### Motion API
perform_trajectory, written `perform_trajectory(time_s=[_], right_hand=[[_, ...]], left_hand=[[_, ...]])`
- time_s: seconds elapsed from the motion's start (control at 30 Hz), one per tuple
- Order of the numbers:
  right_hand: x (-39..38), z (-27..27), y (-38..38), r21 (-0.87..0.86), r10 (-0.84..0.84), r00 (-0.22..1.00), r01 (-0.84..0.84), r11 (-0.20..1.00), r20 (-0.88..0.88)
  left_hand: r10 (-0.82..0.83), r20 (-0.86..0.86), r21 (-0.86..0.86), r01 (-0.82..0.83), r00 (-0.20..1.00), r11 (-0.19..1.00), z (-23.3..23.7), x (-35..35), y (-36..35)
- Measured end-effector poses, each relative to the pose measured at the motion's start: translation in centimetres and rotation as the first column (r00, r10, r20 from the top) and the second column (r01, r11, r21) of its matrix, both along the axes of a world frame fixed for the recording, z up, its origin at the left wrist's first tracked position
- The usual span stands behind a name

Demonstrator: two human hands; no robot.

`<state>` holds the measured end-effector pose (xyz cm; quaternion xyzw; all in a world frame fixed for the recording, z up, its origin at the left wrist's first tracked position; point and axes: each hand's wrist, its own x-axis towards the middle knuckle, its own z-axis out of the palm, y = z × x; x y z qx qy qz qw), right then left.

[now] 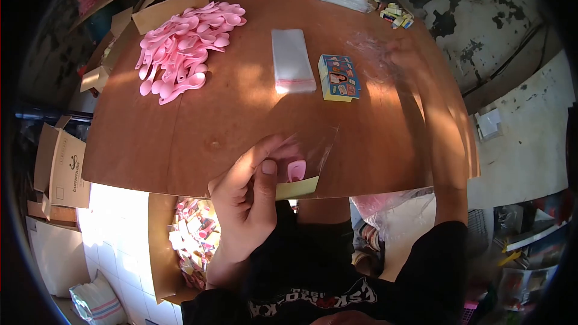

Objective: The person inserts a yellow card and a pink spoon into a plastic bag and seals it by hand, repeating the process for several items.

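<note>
Brown round table (241, 114) fills the view. At its near edge the left hand (244, 198) pinches a clear bag (313, 144) holding a pink spoon (296, 170) and a yellowish card (298, 188). Beyond lie printed boxes (338, 77), stacked empty bags (292, 60) and a spoon pile (186, 42). The right hand (409, 54) is blurred over the far right side — its grip cannot be made out.

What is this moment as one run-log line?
left hand: grips clear bag with pink spoon and yellow card | right hand: blurred, near printed boxes | table: spoon pile, bag stack
</note>
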<state>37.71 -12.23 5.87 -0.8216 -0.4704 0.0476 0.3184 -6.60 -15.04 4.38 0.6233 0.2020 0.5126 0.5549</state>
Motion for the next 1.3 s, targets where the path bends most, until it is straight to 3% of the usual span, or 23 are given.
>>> perform_trajectory(time_s=[0.03,0.1,0.13,0.2,0.23,0.27,0.33,0.4,0.5,0.57,0.67,0.7,0.73,0.8,0.83,0.9,1.07,1.13,1.17,1.23,1.3], right_hand=[[1.3,-2.1,0.6,0.011,0.001,1.000,-0.001,1.000,0.005],[2.1,-4.1,1.5,0.327,-0.321,0.941,0.270,0.906,0.111],[1.7,-3.7,2.0,0.325,-0.308,0.945,0.257,0.910,0.115],[-1.0,-3.2,0.4,0.413,0.033,0.995,-0.070,0.908,0.095],[-4.6,-1.4,-0.5,0.357,0.193,0.977,-0.148,0.922,-0.093],[-8.8,0.9,-1.5,0.319,0.331,0.901,-0.237,0.918,-0.281],[-15.5,3.9,-3.9,0.320,0.598,0.629,-0.508,0.800,-0.496],[-18.3,3.6,-4.7,0.303,0.859,0.446,-0.807,0.507,-0.251],[-22.8,3.5,-6.1,0.363,0.816,0.523,-0.731,0.578,-0.247],[-23.2,3.3,-6.2,0.402,0.761,0.648,-0.689,0.603,-0.028],[-23.1,5.6,-6.6,0.536,0.712,0.692,-0.648,0.542,0.117],[-23.1,6.0,-6.6,0.600,0.694,0.703,-0.625,0.500,0.154],[-23.1,5.7,-6.3,0.601,0.695,0.702,-0.626,0.497,0.155],[-23.0,4.8,-5.5,0.458,0.750,0.653,-0.637,0.620,-0.106],[-22.7,4.6,-5.1,0.384,0.764,0.645,-0.714,0.585,0.035],[-22.8,4.7,-5.2,0.381,0.761,0.648,-0.711,0.591,0.029],[-23.0,5.1,-5.1,0.398,0.768,0.641,-0.706,0.586,0.007],[-23.0,5.0,-5.2,0.434,0.769,0.592,-0.643,0.631,-0.241],[-23.1,5.0,-5.4,0.432,0.768,0.593,-0.643,0.633,-0.243],[-23.3,5.2,-5.5,0.441,0.683,0.514,-0.523,0.729,-0.519],[-22.9,3.4,-5.1,0.465,0.679,0.452,-0.502,0.729,-0.578]], left_hand=[[0.001,0.005,0.011,-0.001,1.000,1.000,0.2,-0.2,0.2],[0.057,0.010,0.053,-0.057,0.998,0.997,0.3,-0.6,0.3],[0.071,0.013,0.050,-0.071,0.997,0.996,0.4,-0.5,0.6],[0.080,-0.041,0.081,-0.077,0.996,0.994,0.5,-0.5,1.1],[0.047,-0.059,0.014,-0.047,0.997,0.999,0.9,-0.2,1.0],[0.047,-0.068,0.011,-0.046,0.997,0.999,1.1,0.3,1.1],[-0.023,-0.017,-0.037,0.022,1.000,0.999,1.2,1.6,1.3],[-0.042,-0.029,-0.005,0.042,0.999,0.999,1.2,2.4,1.7],[-0.049,-0.069,0.108,0.057,0.996,0.993,0.6,3.0,1.7],[-0.124,0.045,0.031,0.123,0.991,0.992,0.4,2.9,1.4],[-0.116,0.147,-0.051,0.125,0.982,0.991,0.9,2.4,1.1],[-0.090,0.122,0.021,0.088,0.988,0.996,0.3,2.2,1.8],[-0.072,0.200,-0.004,0.074,0.977,0.997,0.1,2.5,2.0],[-0.062,0.106,0.098,0.052,0.992,0.994,-0.9,2.6,3.3],[-0.071,0.050,0.127,0.064,0.996,0.990,-1.0,2.9,3.5],[-0.050,-0.070,0.179,0.062,0.996,0.982,-1.1,3.4,3.6],[-0.072,-0.099,0.223,0.092,0.993,0.970,-1.6,4.3,3.9],[-0.191,0.057,-0.014,0.192,0.980,0.981,-1.3,4.2,3.3],[-0.199,0.126,0.006,0.200,0.972,0.980,-1.4,4.4,3.3],[-0.206,0.144,-0.060,0.216,0.968,0.975,-1.8,4.1,3.3],[-0.193,0.134,-0.113,0.208,0.972,0.972,-2.4,3.7,3.8]])
